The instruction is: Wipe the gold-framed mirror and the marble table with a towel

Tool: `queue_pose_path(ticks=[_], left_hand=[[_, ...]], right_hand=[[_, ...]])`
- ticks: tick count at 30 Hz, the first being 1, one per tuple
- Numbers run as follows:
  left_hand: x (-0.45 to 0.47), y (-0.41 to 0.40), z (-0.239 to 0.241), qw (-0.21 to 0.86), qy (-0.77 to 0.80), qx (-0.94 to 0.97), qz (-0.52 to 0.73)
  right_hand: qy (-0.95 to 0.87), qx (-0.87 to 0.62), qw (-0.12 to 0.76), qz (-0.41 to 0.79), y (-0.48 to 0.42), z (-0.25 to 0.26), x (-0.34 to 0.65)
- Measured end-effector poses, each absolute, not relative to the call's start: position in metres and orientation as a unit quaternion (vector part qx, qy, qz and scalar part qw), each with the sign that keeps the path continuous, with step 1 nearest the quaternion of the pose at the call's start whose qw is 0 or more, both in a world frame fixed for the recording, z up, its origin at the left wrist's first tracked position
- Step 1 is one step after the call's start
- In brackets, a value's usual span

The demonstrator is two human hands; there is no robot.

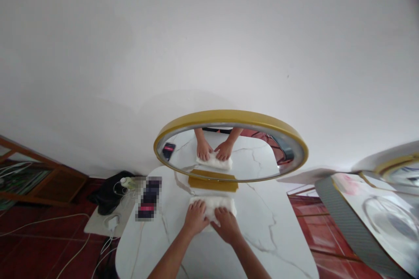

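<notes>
A folded white towel (213, 204) lies on the marble-patterned table (275, 231), just in front of the mirror's gold base. My left hand (196, 218) rests on the towel's left part, palm down with fingers stretched forward. On the right part lies my right hand (226, 224), also palm down, its fingers apart and the thumb pointing toward the left hand. Both hands press flat on the cloth and neither is wrapped round it. The round mirror (231, 117) with a gold frame stands behind and reflects the hands and towel.
A phone-like dark item (149, 198), blurred out, lies at the table's left edge. Left of the table, a white charger (113, 222) and cables sit on a low surface near a black bag (109, 192). A second table (386, 213) with another mirror stands right.
</notes>
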State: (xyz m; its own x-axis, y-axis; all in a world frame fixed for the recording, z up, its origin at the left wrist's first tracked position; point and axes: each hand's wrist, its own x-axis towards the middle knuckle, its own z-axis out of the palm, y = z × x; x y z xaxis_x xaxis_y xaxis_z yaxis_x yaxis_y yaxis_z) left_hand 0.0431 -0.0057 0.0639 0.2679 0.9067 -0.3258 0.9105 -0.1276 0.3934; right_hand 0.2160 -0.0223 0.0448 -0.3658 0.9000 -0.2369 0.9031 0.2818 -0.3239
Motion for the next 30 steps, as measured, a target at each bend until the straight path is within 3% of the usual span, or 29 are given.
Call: queue_pose_path(ticks=[13,22,30], left_hand=[[0.049,0.014,0.071,0.245,0.624,0.742,-0.010],[0.040,-0.047,0.071,0.275,0.603,0.749,-0.010],[0.029,-0.099,0.053,0.363,0.531,0.764,-0.040]], right_hand=[[0.795,0.577,-0.006,-0.185,-0.001,0.049,0.213],[0.809,0.541,0.021,-0.228,-0.061,0.035,0.223],[0.804,0.530,0.043,-0.264,-0.116,0.034,0.232]])
